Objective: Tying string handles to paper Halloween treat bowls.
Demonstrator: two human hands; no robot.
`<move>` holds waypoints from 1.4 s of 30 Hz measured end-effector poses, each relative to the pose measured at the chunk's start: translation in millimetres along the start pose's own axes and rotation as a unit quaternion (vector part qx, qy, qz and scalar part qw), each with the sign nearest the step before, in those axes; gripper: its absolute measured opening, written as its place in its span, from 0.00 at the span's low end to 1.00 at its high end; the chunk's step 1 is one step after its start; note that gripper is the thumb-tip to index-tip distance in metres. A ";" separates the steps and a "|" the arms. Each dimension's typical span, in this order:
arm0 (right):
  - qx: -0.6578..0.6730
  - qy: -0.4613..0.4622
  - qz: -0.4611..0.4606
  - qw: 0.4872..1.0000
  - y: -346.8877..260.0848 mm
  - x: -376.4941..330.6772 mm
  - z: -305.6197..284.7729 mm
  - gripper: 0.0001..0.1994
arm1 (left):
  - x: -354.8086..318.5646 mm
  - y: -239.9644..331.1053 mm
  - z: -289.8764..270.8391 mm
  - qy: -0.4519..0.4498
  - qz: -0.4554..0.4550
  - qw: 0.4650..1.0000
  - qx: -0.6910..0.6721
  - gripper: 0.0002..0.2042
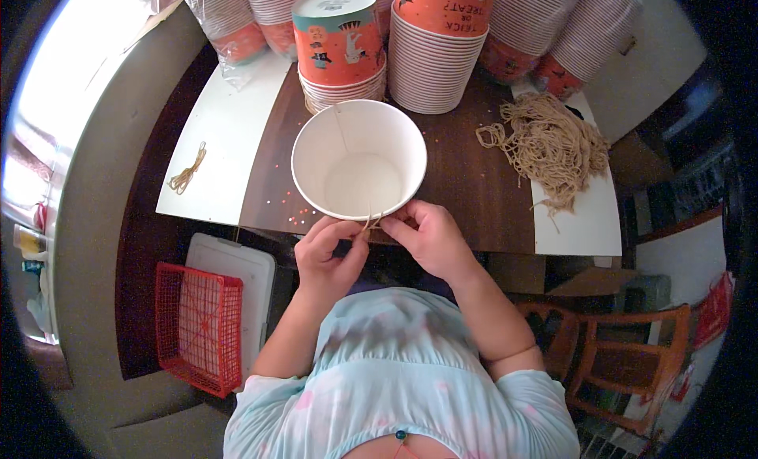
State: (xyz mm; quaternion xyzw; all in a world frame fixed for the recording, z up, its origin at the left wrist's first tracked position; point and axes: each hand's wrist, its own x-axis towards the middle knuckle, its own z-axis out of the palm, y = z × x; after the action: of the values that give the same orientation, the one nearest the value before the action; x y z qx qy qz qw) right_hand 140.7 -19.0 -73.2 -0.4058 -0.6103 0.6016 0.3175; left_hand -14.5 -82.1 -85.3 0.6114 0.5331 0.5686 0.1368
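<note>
A large white paper bucket (365, 183) stands with its open mouth up at the front of the table. At its near rim a thin piece of tan twine (373, 221) shows between my two hands. My left hand (325, 254) pinches one part of the twine between thumb and fingertips. Just right of it, my right hand (430, 236) is closed on the twine too, fingers against the bucket's rim. The bucket's near outer side is hidden from me. A tangled heap of tan twine (553, 147) lies on the right side of the table.
Behind the bucket rise a stack of orange printed buckets (339, 48) and a taller stack (438, 64). Plastic-wrapped stacks (229, 33) line the back. A small twine bundle (187, 171) lies left. Below stand a red basket (197, 325) and a wooden chair (632, 356).
</note>
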 end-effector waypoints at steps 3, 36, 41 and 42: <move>-0.108 0.031 -0.034 0.993 1.7 1.6 -2.6 0.09 | 2.6 2.9 0.4 -0.004 -0.013 1.000 -0.008 0.05; -0.450 0.142 -0.368 0.801 -14.8 -1.7 16.7 0.08 | 11.2 26.0 -14.0 -0.061 -0.087 0.867 -0.487 0.04; -0.359 -0.031 -0.289 0.887 -46.2 7.4 -13.0 0.25 | 25.4 -0.4 -17.0 -0.105 -0.036 0.865 -0.490 0.06; -0.401 0.010 -0.289 0.869 -57.2 14.2 -21.6 0.27 | 28.6 -8.2 -20.1 -0.123 -0.024 0.847 -0.517 0.06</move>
State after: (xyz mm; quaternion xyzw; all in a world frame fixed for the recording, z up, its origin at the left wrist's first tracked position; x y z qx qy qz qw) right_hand 146.4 6.9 -16.3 -0.3099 -0.8858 0.1826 0.2934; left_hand -41.7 -64.6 -69.5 0.5044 0.1558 0.6783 0.5111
